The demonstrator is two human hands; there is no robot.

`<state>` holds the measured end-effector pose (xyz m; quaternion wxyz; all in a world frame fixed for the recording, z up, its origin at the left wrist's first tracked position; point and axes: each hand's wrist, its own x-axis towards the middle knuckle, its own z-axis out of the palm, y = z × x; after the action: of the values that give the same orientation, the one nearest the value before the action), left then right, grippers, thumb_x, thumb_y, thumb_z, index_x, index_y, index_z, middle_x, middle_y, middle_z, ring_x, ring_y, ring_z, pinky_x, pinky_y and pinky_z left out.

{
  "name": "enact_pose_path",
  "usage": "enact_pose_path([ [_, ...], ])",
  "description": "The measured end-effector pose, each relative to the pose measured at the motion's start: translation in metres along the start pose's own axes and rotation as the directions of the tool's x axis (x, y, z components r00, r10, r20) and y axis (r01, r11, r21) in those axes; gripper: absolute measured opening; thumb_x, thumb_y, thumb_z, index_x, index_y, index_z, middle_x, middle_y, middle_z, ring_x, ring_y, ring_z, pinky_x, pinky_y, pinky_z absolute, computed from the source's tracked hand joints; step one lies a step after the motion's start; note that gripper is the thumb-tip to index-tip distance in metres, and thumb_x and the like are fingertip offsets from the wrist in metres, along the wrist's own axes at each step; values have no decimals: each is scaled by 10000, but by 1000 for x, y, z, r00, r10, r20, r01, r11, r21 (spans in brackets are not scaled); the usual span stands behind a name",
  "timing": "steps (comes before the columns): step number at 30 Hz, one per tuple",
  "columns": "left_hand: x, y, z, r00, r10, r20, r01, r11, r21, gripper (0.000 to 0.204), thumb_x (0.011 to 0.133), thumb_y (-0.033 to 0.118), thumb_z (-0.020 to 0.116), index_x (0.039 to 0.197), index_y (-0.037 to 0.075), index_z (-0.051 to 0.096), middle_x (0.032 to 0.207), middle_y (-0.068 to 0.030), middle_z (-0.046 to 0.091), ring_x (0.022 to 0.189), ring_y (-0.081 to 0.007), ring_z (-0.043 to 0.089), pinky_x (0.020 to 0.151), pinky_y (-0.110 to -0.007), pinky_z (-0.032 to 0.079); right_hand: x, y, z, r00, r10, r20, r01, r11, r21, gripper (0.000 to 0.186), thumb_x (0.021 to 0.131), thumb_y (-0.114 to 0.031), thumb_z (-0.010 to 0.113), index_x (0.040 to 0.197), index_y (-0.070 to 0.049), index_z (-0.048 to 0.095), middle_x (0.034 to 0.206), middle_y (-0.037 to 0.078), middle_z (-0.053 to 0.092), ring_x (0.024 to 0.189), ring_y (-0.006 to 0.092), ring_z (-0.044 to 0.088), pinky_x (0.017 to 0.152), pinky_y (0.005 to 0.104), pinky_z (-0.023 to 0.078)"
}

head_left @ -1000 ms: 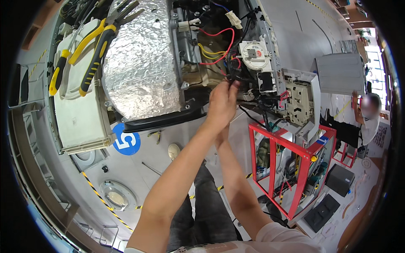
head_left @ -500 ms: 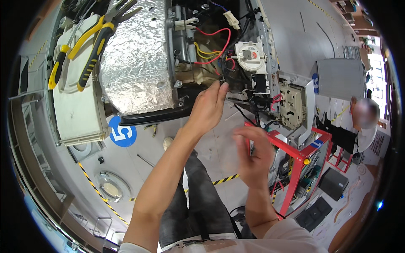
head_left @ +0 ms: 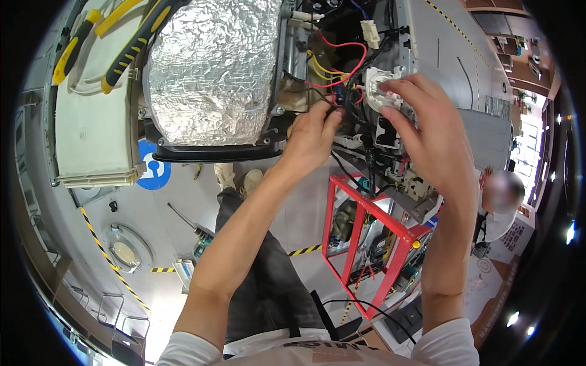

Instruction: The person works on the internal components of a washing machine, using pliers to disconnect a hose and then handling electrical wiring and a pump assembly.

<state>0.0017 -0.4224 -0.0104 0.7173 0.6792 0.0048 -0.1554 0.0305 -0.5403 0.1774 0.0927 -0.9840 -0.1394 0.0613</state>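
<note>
The opened appliance shows a foil-covered housing [head_left: 210,73] beside a bay of red, yellow and black wires [head_left: 349,122]. My left hand [head_left: 311,137] is at the front of this bay, thumb and index finger pinched together at a thin black wire; the fingertips partly hide what lies between them. My right hand [head_left: 427,122] reaches over a white round component [head_left: 377,85] on the right side, its thumb and fingers closed about that part's edge. A cream plug connector [head_left: 370,33] hangs from the wires above.
Yellow-and-black pliers [head_left: 137,46] lie on a pale plastic cover [head_left: 101,131] at left. Below the appliance's right side stands a red frame cart [head_left: 378,213]. A power drill [head_left: 201,241] and a round door ring [head_left: 127,249] are on the floor. Another person [head_left: 497,201] is at far right.
My right hand has moved up from the space before the appliance onto the white round component. My left hand stays pinched at the wires. The view has shifted, so the appliance sits higher.
</note>
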Motion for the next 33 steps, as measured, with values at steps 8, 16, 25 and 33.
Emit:
enact_pose_path([
  [8,-2,-2,6,997,65,-40,-62,995,72,254,958,129,511,1167,14,599,773,-133,643,675,-245,601,651,-348,466,33,17,30,972,-200,124,212,973,-91,139,807,-31,655,933,-18,710,996,109,593,939,310,540,822,408,448],
  [16,5,3,12,995,99,-32,-100,995,-18,159,919,51,519,1060,9,580,882,-218,590,862,-423,565,766,-510,437,52,23,26,930,-261,258,281,959,-44,151,800,-36,630,929,0,700,981,121,590,932,316,528,825,404,438],
  [25,-1,16,21,978,-142,-153,25,808,-589,184,889,-3,587,1071,-22,589,946,-73,631,848,-112,585,756,-262,478,54,32,20,919,-221,328,223,974,31,174,847,-38,622,1003,33,653,1006,128,586,930,309,523,824,381,439],
  [33,1,14,17,991,-42,-130,-38,831,-554,160,945,19,565,1094,-36,586,986,-79,622,859,-113,553,774,-263,458,40,35,27,970,-44,238,-25,960,278,225,821,-26,615,1031,6,689,1022,93,619,988,246,563,826,341,440],
])
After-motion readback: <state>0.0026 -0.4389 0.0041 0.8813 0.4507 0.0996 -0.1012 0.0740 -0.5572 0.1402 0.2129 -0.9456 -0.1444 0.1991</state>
